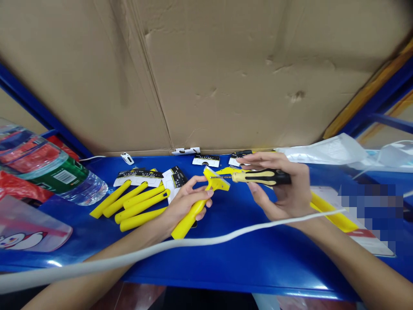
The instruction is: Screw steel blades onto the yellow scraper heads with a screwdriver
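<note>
Over the table [258, 262], left hand [185, 202] clenched on a yellow scraper [190, 219], right hand [284, 185] gripping a half-hidden screwdriver [261, 176]

The person's left forearm [80, 295] and right forearm [361, 267] show bare skin from the wrists to the near edge of the view, slender and tapering. The left hand [183, 204] and right hand [290, 200] are bare too, with long, slim fingers [258, 158]. A thick pale grey cord [180, 241] crosses the near side over both wrists; whether it belongs to the person's gear cannot be told.
</note>
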Motion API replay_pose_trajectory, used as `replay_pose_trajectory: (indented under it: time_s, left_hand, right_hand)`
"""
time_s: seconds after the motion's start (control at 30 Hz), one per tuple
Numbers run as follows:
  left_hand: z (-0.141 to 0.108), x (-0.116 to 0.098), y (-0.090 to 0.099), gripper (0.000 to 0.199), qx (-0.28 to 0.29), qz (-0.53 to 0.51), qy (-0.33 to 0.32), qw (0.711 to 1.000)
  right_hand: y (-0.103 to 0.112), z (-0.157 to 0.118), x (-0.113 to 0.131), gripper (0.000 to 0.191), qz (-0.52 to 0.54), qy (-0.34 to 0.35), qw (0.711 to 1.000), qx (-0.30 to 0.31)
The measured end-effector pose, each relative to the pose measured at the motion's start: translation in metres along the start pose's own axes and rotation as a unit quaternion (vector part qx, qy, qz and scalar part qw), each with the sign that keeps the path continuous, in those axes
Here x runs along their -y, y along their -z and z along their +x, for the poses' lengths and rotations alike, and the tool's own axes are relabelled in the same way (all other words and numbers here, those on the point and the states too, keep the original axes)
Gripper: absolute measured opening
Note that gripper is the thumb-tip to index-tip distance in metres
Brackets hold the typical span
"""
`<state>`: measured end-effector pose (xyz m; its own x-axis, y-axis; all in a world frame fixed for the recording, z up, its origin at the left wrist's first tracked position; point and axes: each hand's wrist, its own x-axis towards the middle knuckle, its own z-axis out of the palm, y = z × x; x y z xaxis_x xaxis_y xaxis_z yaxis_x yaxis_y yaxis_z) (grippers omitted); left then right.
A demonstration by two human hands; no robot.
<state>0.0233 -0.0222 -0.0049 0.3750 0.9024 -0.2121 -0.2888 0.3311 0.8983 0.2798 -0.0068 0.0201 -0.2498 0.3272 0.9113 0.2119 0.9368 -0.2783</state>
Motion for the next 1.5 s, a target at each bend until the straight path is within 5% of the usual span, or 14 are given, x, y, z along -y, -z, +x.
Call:
replay_pose_trajectory:
  time_s: [0.27,0.43,0.6,0.77,0.87,1.1,1.23,1.4,1.5]
  left_hand:
    - [0.003,0.002,0.002,0.062,-0.007,0.012,-0.022,1.0]
    - [0.002,0.001,0.002,0.064,-0.016,0.012,-0.008,1.0]
    - [0.001,-0.001,0.0,0.065,-0.024,0.004,-0.011,1.0]
    - [0.002,-0.001,0.0,0.066,-0.028,0.014,-0.005,0.999]
    - [0.002,-0.002,-0.001,0.071,-0.032,0.014,-0.005,0.999]
    - [0.004,0.0,0.002,0.066,-0.035,0.013,-0.015,0.999]
    - [0.003,0.0,0.002,0.067,-0.037,0.013,-0.014,0.999]
    - [0.002,0.0,0.002,0.063,-0.028,0.03,-0.005,0.999]
    - [0.003,0.002,0.003,0.064,-0.032,0.016,-0.009,0.999]
  right_hand:
    - [-0.001,-0.005,-0.002,0.053,-0.034,-0.026,0.998,-0.051]
    - [-0.007,-0.006,0.0,0.05,0.087,-0.103,0.99,-0.03]
    - [-0.01,-0.007,-0.003,0.04,0.02,-0.047,0.997,-0.064]
    - [-0.012,-0.006,0.001,0.037,0.083,-0.114,0.989,-0.042]
    - [-0.013,-0.007,0.001,0.03,0.035,-0.088,0.993,-0.065]
    - [-0.011,-0.008,0.0,0.039,0.086,-0.114,0.99,-0.021]
    - [-0.012,-0.008,0.002,0.036,0.005,-0.104,0.992,-0.068]
    - [-0.013,-0.009,0.001,0.041,0.105,-0.145,0.983,-0.044]
    - [-0.013,-0.011,-0.002,0.04,0.047,-0.139,0.987,-0.06]
